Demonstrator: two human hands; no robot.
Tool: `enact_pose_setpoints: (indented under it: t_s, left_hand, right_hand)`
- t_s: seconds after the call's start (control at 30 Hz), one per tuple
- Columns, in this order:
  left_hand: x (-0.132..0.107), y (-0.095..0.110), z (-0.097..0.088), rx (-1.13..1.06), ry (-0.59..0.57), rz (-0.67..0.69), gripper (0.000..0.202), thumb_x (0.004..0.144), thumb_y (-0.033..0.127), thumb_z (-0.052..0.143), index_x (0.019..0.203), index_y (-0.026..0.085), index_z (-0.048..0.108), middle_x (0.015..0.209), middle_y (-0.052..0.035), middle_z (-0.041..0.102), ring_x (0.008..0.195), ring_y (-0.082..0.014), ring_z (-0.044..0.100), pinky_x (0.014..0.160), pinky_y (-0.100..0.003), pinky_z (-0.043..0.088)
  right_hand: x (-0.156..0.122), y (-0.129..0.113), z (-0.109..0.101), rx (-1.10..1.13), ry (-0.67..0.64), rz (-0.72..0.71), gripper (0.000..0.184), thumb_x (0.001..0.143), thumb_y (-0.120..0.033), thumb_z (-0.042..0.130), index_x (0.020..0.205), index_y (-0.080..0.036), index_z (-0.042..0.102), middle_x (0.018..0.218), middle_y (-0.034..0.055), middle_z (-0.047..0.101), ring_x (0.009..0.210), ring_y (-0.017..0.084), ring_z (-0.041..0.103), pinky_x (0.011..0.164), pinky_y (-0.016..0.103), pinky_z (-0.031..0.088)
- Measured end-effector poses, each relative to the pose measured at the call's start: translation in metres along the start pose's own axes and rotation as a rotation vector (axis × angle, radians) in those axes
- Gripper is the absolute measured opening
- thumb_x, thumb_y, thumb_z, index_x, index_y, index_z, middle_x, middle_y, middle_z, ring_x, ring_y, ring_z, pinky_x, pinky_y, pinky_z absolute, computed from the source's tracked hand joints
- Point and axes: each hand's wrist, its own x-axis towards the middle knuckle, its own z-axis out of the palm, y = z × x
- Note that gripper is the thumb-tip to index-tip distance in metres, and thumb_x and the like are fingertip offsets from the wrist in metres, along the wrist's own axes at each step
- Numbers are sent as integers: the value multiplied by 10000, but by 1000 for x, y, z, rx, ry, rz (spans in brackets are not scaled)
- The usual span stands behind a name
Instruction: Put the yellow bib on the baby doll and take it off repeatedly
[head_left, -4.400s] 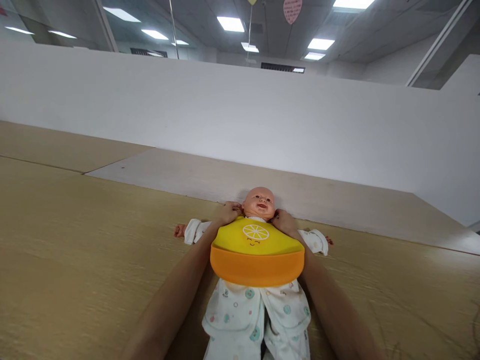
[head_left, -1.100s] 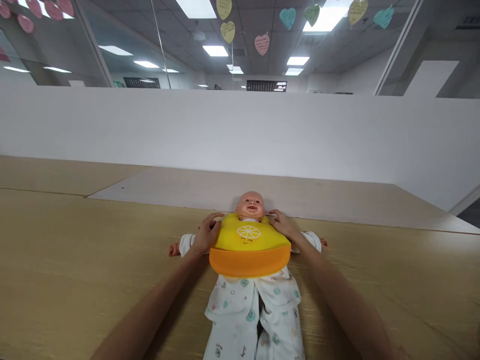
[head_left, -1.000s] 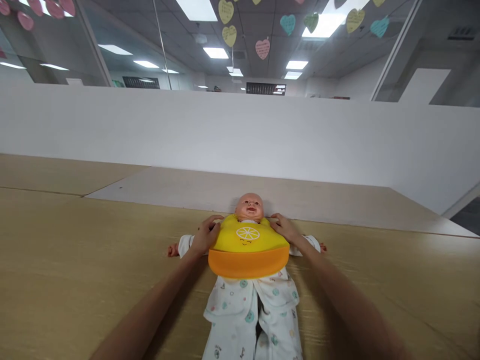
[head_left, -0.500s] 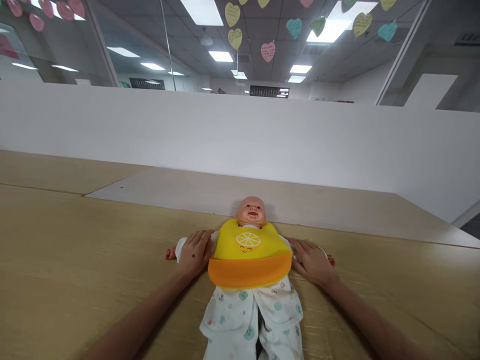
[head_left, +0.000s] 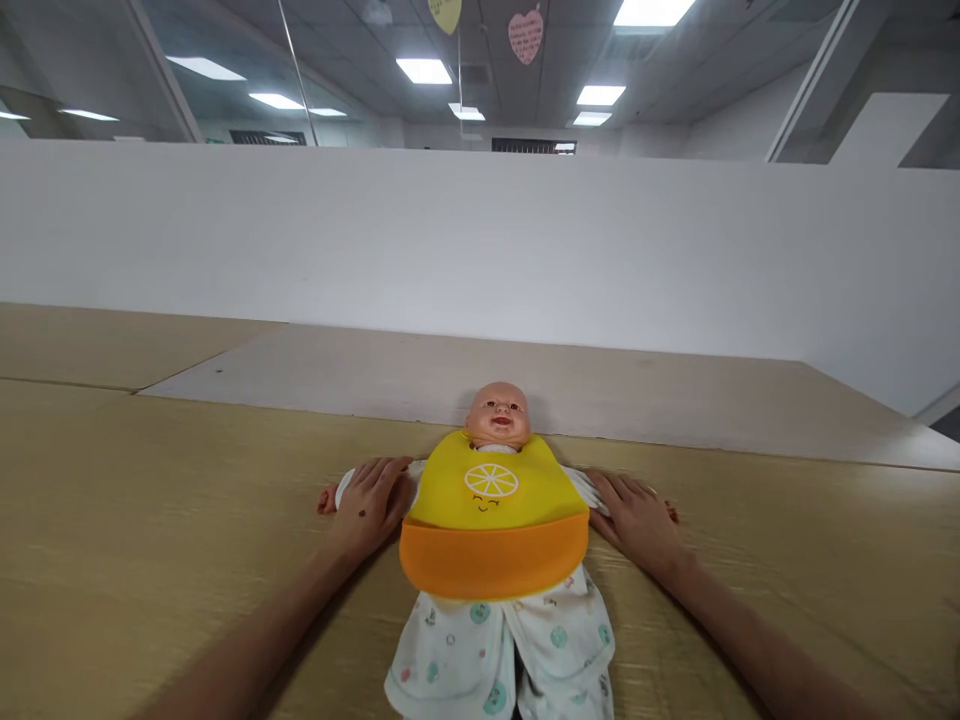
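My left hand [head_left: 367, 505] and right hand [head_left: 634, 522] lie open, both grips holding nothing, flat on the sleeves [head_left: 346, 486] either side of the doll [head_left: 497, 415] and its silicone bib [head_left: 493, 530] on the counter [head_left: 150, 520].

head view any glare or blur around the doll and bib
Head view: the doll and silicone bib look sharp and evenly lit, with no strong glare; the left forearm looks soft near the bottom edge; the ceiling lights are the brightest spots.
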Motion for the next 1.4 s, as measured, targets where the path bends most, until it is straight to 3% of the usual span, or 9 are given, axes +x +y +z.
enact_pose_setpoints:
  t_s: [0.13,0.3,0.53,0.77,0.97,1.03,1.2,1.4]
  left_hand:
    - [0,-6,-6,-113,5,-69,250,908,251,420,1025,207,637,982,-81,708,921,-218,648,787,-335,515]
    - [0,-25,-7,-159,129,-140,245,908,268,421,968,187,644,933,-98,710,880,-226,647,800,-379,513]
    - [-11,-41,9,-70,-29,-196,285,917,300,421,1012,164,654,971,-119,720,895,-234,662,818,-382,524]
    - [-12,-40,15,-97,3,-174,271,902,276,433,1031,180,651,979,-107,726,911,-234,663,825,-365,526]
    - [0,-34,-6,-286,109,-478,321,877,375,412,1025,178,619,929,-95,722,865,-221,666,810,-364,534]
    - [4,-35,-16,-298,132,-567,316,850,381,418,1005,187,614,929,-82,722,866,-223,665,823,-375,531]
    - [6,-45,-27,-333,108,-700,278,737,335,479,922,192,629,912,-75,724,832,-219,668,785,-347,537]
    - [4,-51,-20,-308,57,-720,312,722,373,467,911,187,633,876,-82,726,780,-227,671,749,-358,535]
  right_hand:
    - [-3,13,-8,48,18,-67,522,925,-526,441,1266,-145,541,1193,142,631,1033,276,587,911,420,455]
    - [-9,24,-16,132,23,-51,480,916,-505,467,1243,-160,538,1182,126,633,1037,244,586,913,394,459]
    - [-13,19,-1,96,60,12,427,959,-444,392,1224,-143,538,1136,128,645,1008,240,603,891,377,476]
    - [-13,11,-1,10,88,5,441,969,-434,369,1231,-115,524,1138,128,641,992,262,600,853,403,489]
    - [-14,16,-6,130,93,16,445,950,-461,404,1211,-127,540,1136,126,644,1028,270,591,905,425,475]
    - [-13,18,-8,243,94,81,439,939,-482,412,1167,-139,564,1117,122,652,1035,263,595,918,414,473]
    - [-7,26,-17,587,89,476,446,878,-529,423,1037,-156,609,1036,110,678,894,221,640,774,340,515]
    - [-7,46,-20,622,48,648,473,775,-571,443,939,-167,628,953,106,694,801,233,637,735,351,497]
